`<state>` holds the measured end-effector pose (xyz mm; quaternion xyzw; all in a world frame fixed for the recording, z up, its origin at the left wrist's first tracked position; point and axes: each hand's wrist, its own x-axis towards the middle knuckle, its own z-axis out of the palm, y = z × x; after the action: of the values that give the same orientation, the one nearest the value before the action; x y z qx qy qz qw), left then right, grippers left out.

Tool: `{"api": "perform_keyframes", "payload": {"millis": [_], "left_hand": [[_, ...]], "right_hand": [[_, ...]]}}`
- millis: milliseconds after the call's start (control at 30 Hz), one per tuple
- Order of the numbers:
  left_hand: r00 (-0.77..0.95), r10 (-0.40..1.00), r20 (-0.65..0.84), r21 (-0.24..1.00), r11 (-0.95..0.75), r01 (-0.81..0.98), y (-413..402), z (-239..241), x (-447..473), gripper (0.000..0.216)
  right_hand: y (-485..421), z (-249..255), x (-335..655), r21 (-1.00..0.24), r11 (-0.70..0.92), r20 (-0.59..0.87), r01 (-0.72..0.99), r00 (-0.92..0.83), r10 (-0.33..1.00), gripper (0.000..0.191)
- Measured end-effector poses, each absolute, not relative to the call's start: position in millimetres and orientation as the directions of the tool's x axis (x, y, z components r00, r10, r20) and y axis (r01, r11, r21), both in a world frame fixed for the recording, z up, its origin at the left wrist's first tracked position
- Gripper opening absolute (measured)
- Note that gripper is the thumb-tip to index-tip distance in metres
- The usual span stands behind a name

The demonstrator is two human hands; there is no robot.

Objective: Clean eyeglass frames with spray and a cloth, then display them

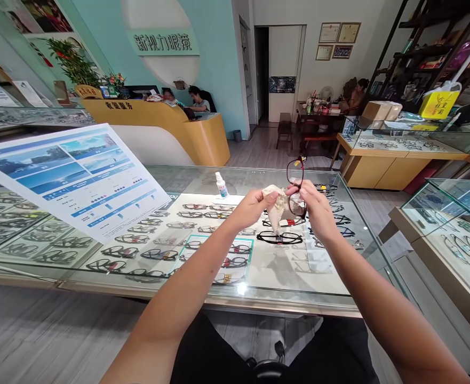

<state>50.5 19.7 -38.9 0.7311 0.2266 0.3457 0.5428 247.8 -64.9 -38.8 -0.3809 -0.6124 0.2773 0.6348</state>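
Note:
Above the glass counter, my left hand (pixel 253 208) pinches a cream cleaning cloth (pixel 275 213), whose loose end hangs down. Close beside it, my right hand (pixel 313 205) grips a pair of dark red eyeglasses (pixel 296 186), turned so that one lens is above the other. The cloth lies against or just beside the lower lens; I cannot tell whether it touches. A black pair of glasses (pixel 279 238) sits below my hands. Left of them on the counter stands a small white spray bottle (pixel 221 185) with a blue and red label.
The glass display counter (pixel 235 296) holds rows of eyeglass frames. A large printed sheet (pixel 78 181) leans at its left. Behind are a yellow reception desk (pixel 214 138) with two people, a wooden table (pixel 323 114) with another person, and more display cases (pixel 438 213) at right.

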Motion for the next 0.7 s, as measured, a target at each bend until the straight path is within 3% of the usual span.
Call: {"api": "perform_keyframes", "payload": {"millis": [267,467,700], "left_hand": [[0.705,0.674,0.223,0.968,-0.238,-0.078,14,-51,61,0.082],[0.680,0.695,0.233,0.972,-0.145,-0.185,8,-59,69,0.066],[0.730,0.656,0.192,0.977,-0.055,-0.208,5,-59,72,0.064]], "right_hand": [[-63,-46,241,-0.866,0.496,0.498,0.061,0.026,0.867,0.042],[-64,-49,237,-0.875,0.480,0.479,0.058,-0.023,0.877,0.044],[-64,-49,236,-0.890,0.455,0.455,-0.005,-0.035,0.890,0.042]]}}
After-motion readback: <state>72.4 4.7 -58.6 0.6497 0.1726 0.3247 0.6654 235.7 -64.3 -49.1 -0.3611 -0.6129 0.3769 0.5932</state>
